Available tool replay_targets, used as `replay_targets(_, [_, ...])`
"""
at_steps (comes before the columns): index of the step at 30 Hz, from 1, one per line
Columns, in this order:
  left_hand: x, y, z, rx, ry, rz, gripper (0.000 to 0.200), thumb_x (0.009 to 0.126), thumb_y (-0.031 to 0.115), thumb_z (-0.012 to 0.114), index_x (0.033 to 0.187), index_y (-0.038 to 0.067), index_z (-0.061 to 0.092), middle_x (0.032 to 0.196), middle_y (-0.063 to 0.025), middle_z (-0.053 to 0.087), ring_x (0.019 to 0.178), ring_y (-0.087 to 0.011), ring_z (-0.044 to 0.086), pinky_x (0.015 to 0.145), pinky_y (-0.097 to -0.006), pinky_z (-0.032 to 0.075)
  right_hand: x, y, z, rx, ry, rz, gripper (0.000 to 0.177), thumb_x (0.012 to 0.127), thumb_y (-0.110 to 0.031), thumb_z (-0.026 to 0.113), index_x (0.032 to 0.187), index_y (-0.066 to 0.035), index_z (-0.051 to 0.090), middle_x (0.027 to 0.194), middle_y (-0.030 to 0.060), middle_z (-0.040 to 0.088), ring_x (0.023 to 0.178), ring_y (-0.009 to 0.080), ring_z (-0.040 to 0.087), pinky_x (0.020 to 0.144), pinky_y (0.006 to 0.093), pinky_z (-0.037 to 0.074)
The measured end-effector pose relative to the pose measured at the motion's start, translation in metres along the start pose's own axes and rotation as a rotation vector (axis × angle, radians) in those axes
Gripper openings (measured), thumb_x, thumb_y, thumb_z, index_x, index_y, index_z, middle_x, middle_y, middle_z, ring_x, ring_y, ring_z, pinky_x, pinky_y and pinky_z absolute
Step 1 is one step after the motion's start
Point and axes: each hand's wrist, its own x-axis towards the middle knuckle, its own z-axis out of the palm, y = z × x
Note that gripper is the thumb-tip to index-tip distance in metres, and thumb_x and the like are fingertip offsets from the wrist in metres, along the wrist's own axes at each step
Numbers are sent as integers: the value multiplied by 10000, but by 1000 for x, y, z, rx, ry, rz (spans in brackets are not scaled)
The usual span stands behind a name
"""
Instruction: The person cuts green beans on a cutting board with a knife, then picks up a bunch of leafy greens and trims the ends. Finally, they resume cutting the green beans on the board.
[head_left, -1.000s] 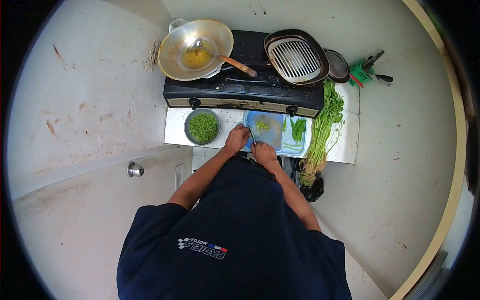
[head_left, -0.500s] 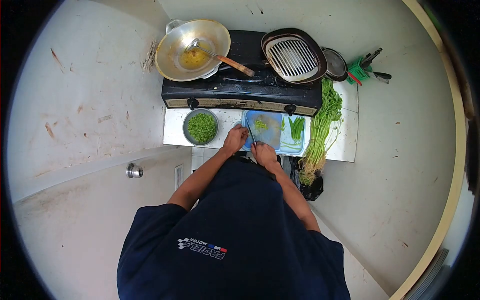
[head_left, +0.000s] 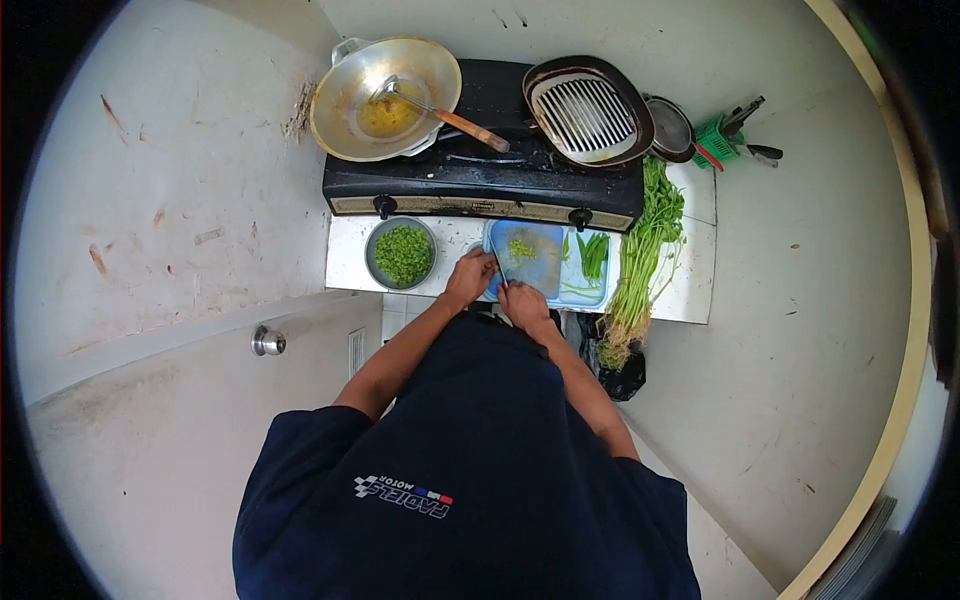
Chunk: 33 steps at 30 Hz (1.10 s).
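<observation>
My right hand [head_left: 524, 306] is closed around the handle of a knife [head_left: 501, 266]. Its thin blade points away from me over the left part of a blue cutting board [head_left: 540, 270]. Close by on the left, my left hand [head_left: 469, 278] has its fingers pinched together by the blade; what they hold is too small to make out. A small heap of chopped green pieces [head_left: 521, 248] lies on the board beyond the blade. Longer green pods or stalks [head_left: 594, 258] rest in the light blue tray [head_left: 582, 297] at the board's right.
A grey bowl [head_left: 434, 262] of chopped greens stands left of my hands. Behind is a black stove [head_left: 480, 180] bearing a wok [head_left: 340, 105] with a ladle [head_left: 470, 128] and a grill pan [head_left: 640, 115]. Leafy stalks with roots [head_left: 640, 270] lie at the right, by a green knife basket [head_left: 712, 140].
My right hand and the knife have shifted slightly left, toward my left hand. The left hand stays nearly in place.
</observation>
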Motion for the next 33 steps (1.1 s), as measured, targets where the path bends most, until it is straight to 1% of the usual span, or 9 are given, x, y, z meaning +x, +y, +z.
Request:
replay_targets(2, [0, -4, 1, 13, -6, 0, 113, 819, 21, 646, 916, 19, 705, 839, -170, 593, 759, -386, 652, 688, -457, 542, 6, -2, 1, -2, -42, -5, 463, 1026, -384, 499, 927, 26, 692, 858, 270, 717, 818, 440, 716, 789, 516, 575])
replay_targets(5, [-1, -5, 1, -13, 12, 25, 141, 804, 18, 643, 935, 21, 696, 851, -173, 596, 750, -389, 647, 684, -462, 539, 8, 2, 9, 3, -1, -17, 453, 1021, -377, 508, 920, 23, 695, 858, 271, 718, 824, 439, 718, 791, 514, 577])
replay_targets(8, [-1, -6, 1, -33, 7, 9, 134, 807, 39, 692, 937, 9, 706, 813, -166, 608, 748, -355, 659, 670, -442, 537, 8, 2, 9, 6, -16, -13, 449, 1019, -373, 513, 909, 22, 695, 860, 271, 719, 829, 438, 720, 794, 509, 578])
replay_targets(11, [0, -6, 0, 4, -12, 35, 145, 793, 24, 672, 933, 1, 701, 832, -175, 613, 760, -354, 668, 689, -439, 549, 7, 0, 6, 2, -16, -4, 479, 1034, -374, 487, 886, 20, 717, 856, 277, 714, 838, 440, 713, 810, 506, 571])
replay_targets(14, [-2, -3, -2, 11, -41, -16, 139, 804, 31, 644, 935, 12, 686, 866, -193, 602, 796, -408, 650, 730, -476, 553, 4, -3, 1, -9, -13, -16, 444, 1018, -365, 515, 896, 24, 692, 837, 262, 720, 806, 440, 721, 764, 506, 585])
replay_targets(17, [-3, -5, -1, -2, -2, 12, 130, 803, 31, 648, 926, 9, 684, 872, -202, 612, 803, -419, 649, 740, -486, 553, -1, 0, 7, -10, 13, -3, 437, 1019, -358, 516, 892, 21, 692, 827, 260, 720, 788, 436, 722, 747, 503, 588])
replay_targets(23, [-3, -2, -3, 23, -5, 20, 116, 810, 22, 644, 918, 7, 683, 866, -206, 624, 811, -425, 653, 757, -491, 554, -13, 0, 1, -11, 9, 3, 434, 1016, -359, 520, 887, 18, 694, 830, 261, 717, 799, 436, 723, 746, 509, 587])
replay_targets(29, [-3, 1, -6, 45, -41, 27, 134, 811, 18, 641, 936, -1, 684, 890, -202, 633, 834, -419, 657, 774, -483, 554, -12, 3, 5, -11, 14, 50, 440, 1014, -370, 519, 923, 22, 697, 843, 268, 716, 800, 435, 723, 744, 510, 588])
replay_targets(33, [-3, 1, -6, 47, -24, 39, 149, 812, 18, 630, 948, 12, 690, 889, -199, 628, 828, -419, 652, 775, -488, 550, -11, 0, -1, 9, -12, 30, 449, 1016, -375, 517, 938, 34, 685, 852, 279, 712, 803, 446, 716, 753, 516, 584])
